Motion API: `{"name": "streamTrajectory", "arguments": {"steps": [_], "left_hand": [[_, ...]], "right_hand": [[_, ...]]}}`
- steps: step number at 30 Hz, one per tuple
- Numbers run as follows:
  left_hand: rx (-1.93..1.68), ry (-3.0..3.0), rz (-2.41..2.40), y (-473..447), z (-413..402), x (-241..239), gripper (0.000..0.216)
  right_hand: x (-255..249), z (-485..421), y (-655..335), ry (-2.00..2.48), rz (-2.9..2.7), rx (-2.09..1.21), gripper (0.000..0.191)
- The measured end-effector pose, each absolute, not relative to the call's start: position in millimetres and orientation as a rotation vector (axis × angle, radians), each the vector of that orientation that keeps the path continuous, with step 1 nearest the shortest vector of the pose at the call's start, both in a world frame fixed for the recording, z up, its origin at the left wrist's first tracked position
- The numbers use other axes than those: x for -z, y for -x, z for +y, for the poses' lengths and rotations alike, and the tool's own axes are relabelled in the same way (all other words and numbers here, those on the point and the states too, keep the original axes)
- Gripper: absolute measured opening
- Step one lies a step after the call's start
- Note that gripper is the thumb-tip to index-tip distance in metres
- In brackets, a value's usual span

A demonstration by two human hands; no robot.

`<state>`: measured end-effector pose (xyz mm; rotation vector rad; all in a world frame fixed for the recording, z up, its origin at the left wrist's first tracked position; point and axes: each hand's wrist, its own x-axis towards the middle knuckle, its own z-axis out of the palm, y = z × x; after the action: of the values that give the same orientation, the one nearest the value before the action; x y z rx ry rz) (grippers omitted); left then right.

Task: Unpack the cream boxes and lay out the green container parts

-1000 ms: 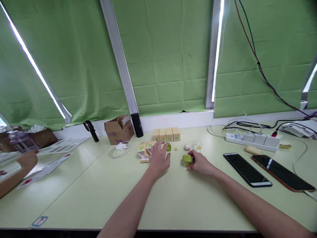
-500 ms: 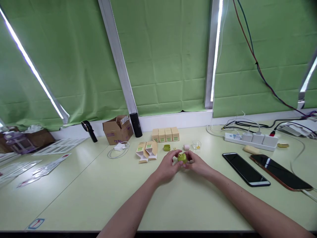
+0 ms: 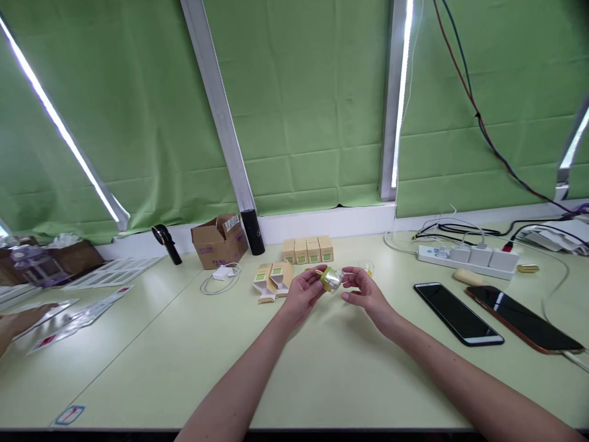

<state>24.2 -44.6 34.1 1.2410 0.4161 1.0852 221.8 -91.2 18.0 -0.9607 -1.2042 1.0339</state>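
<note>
My left hand (image 3: 301,293) is raised a little above the table, its fingers closed on a small green jar with a clear part (image 3: 330,279). My right hand (image 3: 365,293) hovers just to the right of the jar with its fingers spread and holds nothing. Behind the hands stand a row of small tan boxes with green labels (image 3: 308,249). Two opened boxes of the same kind (image 3: 272,279) lie to the left of my left hand. A small clear dish (image 3: 368,267) lies beyond my right hand.
Two phones (image 3: 455,313) lie at the right, with a white power strip (image 3: 469,256) and cables behind. A cardboard box (image 3: 219,240), black cylinder (image 3: 253,232), white charger cable (image 3: 221,276) stand at the back. Another person's hand (image 3: 18,319) rests on leaflets at far left.
The green jar was under my right hand on the table; both hands met on it, then my left hand lifted it and my right hand let go and opened.
</note>
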Motion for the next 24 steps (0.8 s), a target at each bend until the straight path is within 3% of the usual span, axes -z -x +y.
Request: {"name": "streamTrajectory", "arguments": {"steps": [10,17,24], "left_hand": [[-1.158,-1.242,0.567,-27,-42,-36,0.047],[-1.2,-1.357,0.755,-36,-43,-30,0.051],[-1.227,-1.322,0.654,-33,-48,-37,0.054]], "right_hand": [[-19,-99,-210,0.966,-1.335,-0.839,0.05],[-17,-94,-209,0.866,-1.184,-1.166,0.049],[-11,-87,-215,0.592,-0.858,-1.497,0.032]]}}
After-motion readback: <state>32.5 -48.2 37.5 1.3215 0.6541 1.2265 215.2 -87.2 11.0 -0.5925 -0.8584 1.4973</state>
